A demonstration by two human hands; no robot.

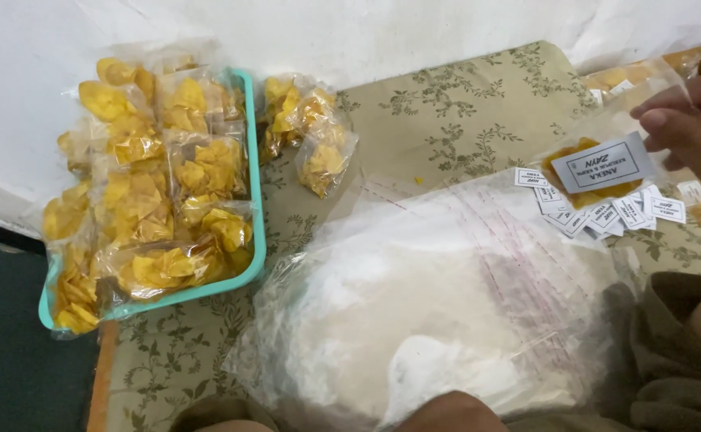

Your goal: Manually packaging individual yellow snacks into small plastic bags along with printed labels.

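1. Floral cushion (462,104): olive, patterned, carries everything; it lies against a white wall.
2. Heap of empty clear bags (414,320): fills the 6 o'clock area, large and crumpled. Judged: many bags not yet filled.
3. Teal tray (256,200) at 9 o'clock: piled with sealed packs of yellow chips (158,184), stacked above the rim. Judged: this is the finished lot.
4. Two further chip packs (310,132) lie on the cushion just beside the tray, toward 11 o'clock, outside it.
5. Right hand (686,128) at 2–3 o'clock: fingers pinched on the top of a clear bag (598,172) holding a few chips and one white paper label (602,162). Grip narrow, closed on the bag. Whether the bag is sealed cannot be told.
6. Loose small labels (606,212): scattered just below that bag, many unused.
7. Left hand: not in view; its grip cannot be reported.
8. Judgement: roughly a tray done, bags and labels in plenty left.
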